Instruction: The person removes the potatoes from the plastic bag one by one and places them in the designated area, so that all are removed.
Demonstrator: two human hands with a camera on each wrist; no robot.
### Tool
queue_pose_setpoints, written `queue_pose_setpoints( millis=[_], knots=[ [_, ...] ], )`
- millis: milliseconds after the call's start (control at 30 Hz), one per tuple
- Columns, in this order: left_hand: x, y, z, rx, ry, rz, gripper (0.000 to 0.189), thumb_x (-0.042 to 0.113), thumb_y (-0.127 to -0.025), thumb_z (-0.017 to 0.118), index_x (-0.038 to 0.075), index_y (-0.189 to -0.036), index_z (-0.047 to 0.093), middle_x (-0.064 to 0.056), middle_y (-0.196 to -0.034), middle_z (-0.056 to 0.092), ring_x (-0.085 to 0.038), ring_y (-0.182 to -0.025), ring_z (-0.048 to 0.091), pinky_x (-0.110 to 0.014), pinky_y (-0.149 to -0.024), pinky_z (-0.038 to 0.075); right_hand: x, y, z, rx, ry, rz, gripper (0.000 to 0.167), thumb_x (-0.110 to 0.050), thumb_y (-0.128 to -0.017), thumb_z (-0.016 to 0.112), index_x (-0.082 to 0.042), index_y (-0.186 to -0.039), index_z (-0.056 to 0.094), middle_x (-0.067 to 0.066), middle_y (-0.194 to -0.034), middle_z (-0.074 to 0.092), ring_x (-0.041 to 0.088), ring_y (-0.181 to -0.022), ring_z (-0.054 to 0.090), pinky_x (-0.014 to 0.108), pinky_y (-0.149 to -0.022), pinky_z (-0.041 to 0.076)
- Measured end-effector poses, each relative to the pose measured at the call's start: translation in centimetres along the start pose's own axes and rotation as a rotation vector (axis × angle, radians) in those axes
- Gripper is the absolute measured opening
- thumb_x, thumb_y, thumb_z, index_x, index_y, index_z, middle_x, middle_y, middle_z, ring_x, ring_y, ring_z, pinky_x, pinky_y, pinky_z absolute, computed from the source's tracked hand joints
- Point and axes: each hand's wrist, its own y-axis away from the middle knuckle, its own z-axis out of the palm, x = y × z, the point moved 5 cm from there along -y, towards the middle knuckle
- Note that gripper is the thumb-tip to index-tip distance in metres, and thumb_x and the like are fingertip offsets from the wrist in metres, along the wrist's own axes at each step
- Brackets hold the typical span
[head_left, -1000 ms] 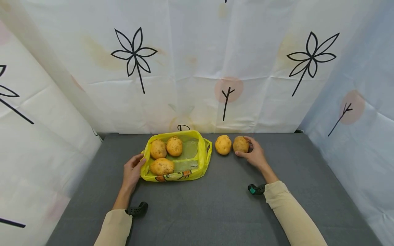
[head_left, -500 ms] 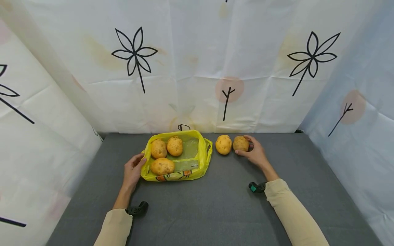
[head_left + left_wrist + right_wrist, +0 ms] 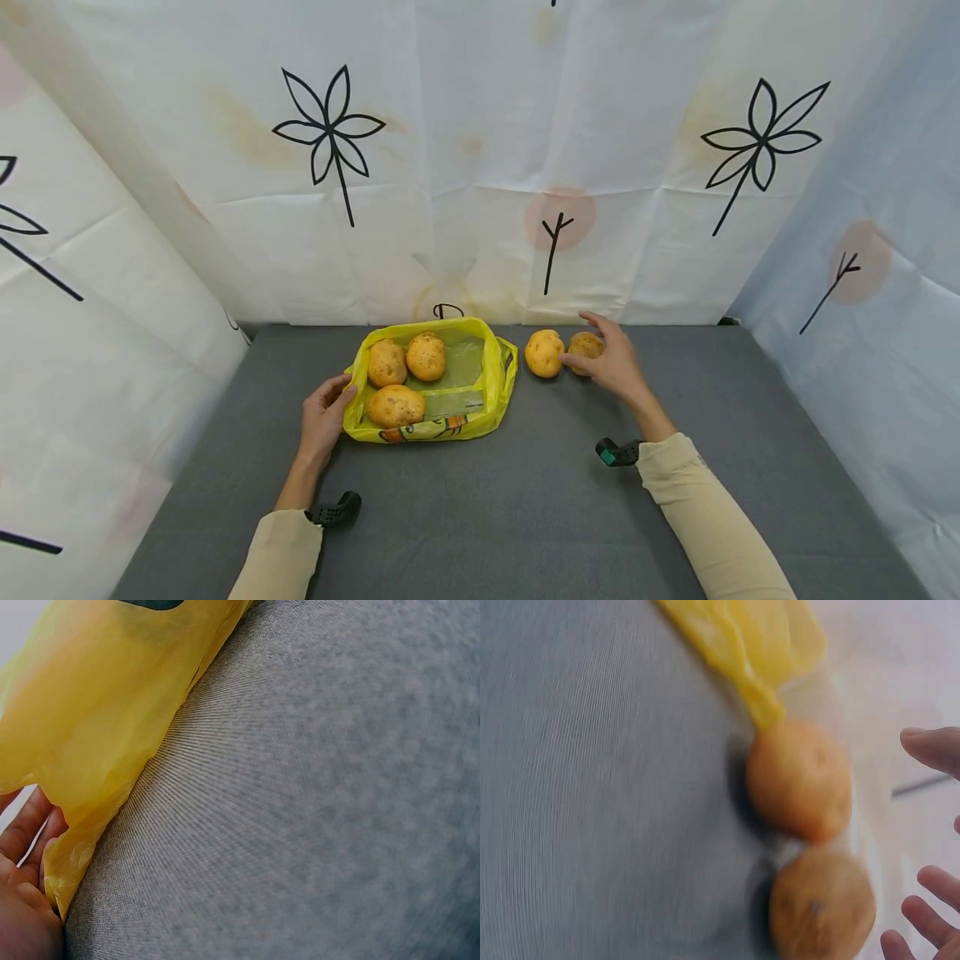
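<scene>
A yellow plastic bag (image 3: 495, 379) lies with its mouth spread wide, three potatoes (image 3: 395, 407) inside it. My left hand (image 3: 322, 417) pinches the bag's left edge between thumb and fingers; in the left wrist view the yellow film (image 3: 97, 735) covers part of those fingers. To the right of the bag, a lighter potato (image 3: 544, 353) and a browner potato (image 3: 587, 343) sit side by side on the cloth. My right hand (image 3: 617, 362) hovers over the browner one, thumb and fingers spread apart. The right wrist view shows both potatoes below the hand, with a gap between.
Dark grey cloth (image 3: 480, 517) covers the table. A white fabric wall with plant drawings (image 3: 480, 167) rises right behind the bag and potatoes. Similar fabric hangs along the left and right sides.
My right hand has let go of the browner potato and lifted, shifting slightly left with fingers spread. That potato stays beside the lighter one. My left hand and the bag are unmoved.
</scene>
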Motion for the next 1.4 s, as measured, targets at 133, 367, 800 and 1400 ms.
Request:
queue_pose_setpoints(
  millis=[133, 367, 800, 1400],
  knots=[
    [0.0, 0.0, 0.0, -0.001, 0.002, -0.008, 0.04, 0.022, -0.106, 0.058, 0.0, -0.139, 0.057, -0.017, -0.142, 0.054, -0.014, -0.114, 0.051, -0.013, -0.086, 0.041, -2.4, -0.2, 1.8, -0.002, -0.019, -0.084, 0.08, -0.021, -0.084, 0.086, -0.006, -0.151, 0.046, 0.023, -0.146, 0.046, 0.044, -0.131, 0.042, 0.064, -0.104, 0.034],
    [0.0, 0.0, 0.0, 0.001, -0.004, 0.001, 0.041, 0.022, -0.106, 0.057, -0.002, -0.14, 0.056, -0.02, -0.142, 0.053, -0.017, -0.116, 0.05, -0.012, -0.085, 0.041, -6.3, -1.1, 6.4, -0.113, -0.115, -0.15, 0.08, -0.023, -0.084, 0.085, -0.01, -0.152, 0.046, 0.019, -0.15, 0.045, 0.043, -0.134, 0.042, 0.062, -0.104, 0.038],
    [-0.2, -0.1, 0.1, 0.0, 0.007, 0.008, 0.041, 0.021, -0.106, 0.058, -0.001, -0.14, 0.056, -0.02, -0.142, 0.054, -0.018, -0.117, 0.051, -0.013, -0.086, 0.041, -11.2, -4.4, 13.6, -0.346, -0.16, -0.159, 0.077, -0.026, -0.086, 0.084, -0.012, -0.152, 0.046, 0.021, -0.149, 0.045, 0.045, -0.131, 0.046, 0.055, -0.102, 0.044],
    [-0.1, 0.0, 0.0, 0.001, 0.0, 0.028, 0.041, 0.021, -0.106, 0.057, -0.003, -0.139, 0.057, -0.022, -0.141, 0.054, -0.012, -0.111, 0.051, -0.012, -0.086, 0.041, -10.7, -5.5, 19.8, -0.455, -0.105, -0.083, 0.076, -0.022, -0.087, 0.082, -0.009, -0.153, 0.045, 0.013, -0.15, 0.046, 0.032, -0.13, 0.049, 0.048, -0.102, 0.045]
  ],
)
